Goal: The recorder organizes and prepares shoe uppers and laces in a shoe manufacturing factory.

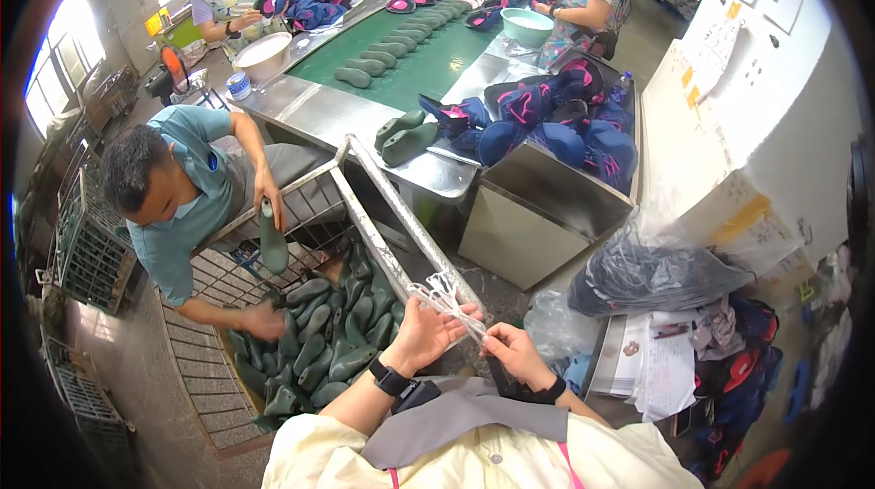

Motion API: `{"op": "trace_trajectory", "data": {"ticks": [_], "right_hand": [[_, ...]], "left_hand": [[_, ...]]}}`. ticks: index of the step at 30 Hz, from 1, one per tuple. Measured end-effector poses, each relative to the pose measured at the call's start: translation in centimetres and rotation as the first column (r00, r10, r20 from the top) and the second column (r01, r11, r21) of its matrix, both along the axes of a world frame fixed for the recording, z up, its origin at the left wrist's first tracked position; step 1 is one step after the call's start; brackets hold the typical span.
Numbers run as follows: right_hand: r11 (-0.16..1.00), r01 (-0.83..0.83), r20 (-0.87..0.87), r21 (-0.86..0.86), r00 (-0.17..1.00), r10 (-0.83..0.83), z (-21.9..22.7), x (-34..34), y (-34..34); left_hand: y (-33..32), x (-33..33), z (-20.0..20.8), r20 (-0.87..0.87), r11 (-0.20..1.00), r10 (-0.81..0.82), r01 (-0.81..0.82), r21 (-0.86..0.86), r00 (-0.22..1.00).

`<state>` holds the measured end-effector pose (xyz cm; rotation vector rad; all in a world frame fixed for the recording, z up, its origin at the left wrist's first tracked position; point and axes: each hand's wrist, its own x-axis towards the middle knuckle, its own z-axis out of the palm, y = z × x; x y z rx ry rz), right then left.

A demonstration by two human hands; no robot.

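At the near middle, the person's left hand is turned palm up, its grip about half open with the fingers slightly bent; part of a loose bundle of thin white cords lies at its fingertips. Whether these fingers press on it cannot be told. The right hand, just to the right, has its grip closed, thumb and fingers pinching the near end of the bundle. The looped far end stands out in front of the left hand, above the corner of a worn metal cage cart.

Dark green foot-shaped shoe lasts are heaped inside the cart. On its left side a co-worker in a teal shirt bends over it, holding up one green last; the co-worker's other hand, blurred, is over the heap.

Beyond the cart is a stainless steel tabletop with two green lasts near its edge, and a green belt carrying a row of lasts. To the right, navy and pink fabric shoe uppers are piled by a grey metal bin. Nearer on the right lie a clear plastic bag with dark contents and white papers.
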<state>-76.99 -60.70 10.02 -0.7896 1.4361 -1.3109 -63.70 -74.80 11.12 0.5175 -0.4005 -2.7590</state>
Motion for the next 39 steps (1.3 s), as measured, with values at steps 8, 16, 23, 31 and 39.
{"op": "trace_trajectory", "data": {"ticks": [8,16,23,31,39], "right_hand": [[0.993,0.073,0.007,0.097,0.997,-0.074,-0.3,-0.2,0.4],[0.993,-0.027,-0.042,0.114,0.999,0.032,-1.1,-0.5,0.1],[0.975,0.21,0.047,-0.068,0.977,-0.207,0.1,-1.1,0.4],[0.974,0.21,-0.453,-0.081,0.863,-0.224,2.5,-3.1,1.8],[0.963,0.234,-0.513,-0.137,0.815,-0.271,3.1,-3.5,2.5]], "left_hand": [[0.6,1.0,-0.3,-0.122,0.998,-0.021,0.013,-0.06,0.992],[0.6,1.5,-0.7,0.015,0.994,-0.017,0.019,-0.104,1.0],[0.6,1.9,-0.4,0.11,0.979,0.083,-0.061,-0.195,0.99],[0.6,1.7,-1.8,0.223,0.896,0.163,-0.05,-0.44,0.961],[0.7,1.5,-1.5,0.338,0.817,0.224,0.013,-0.576,0.914]]}}
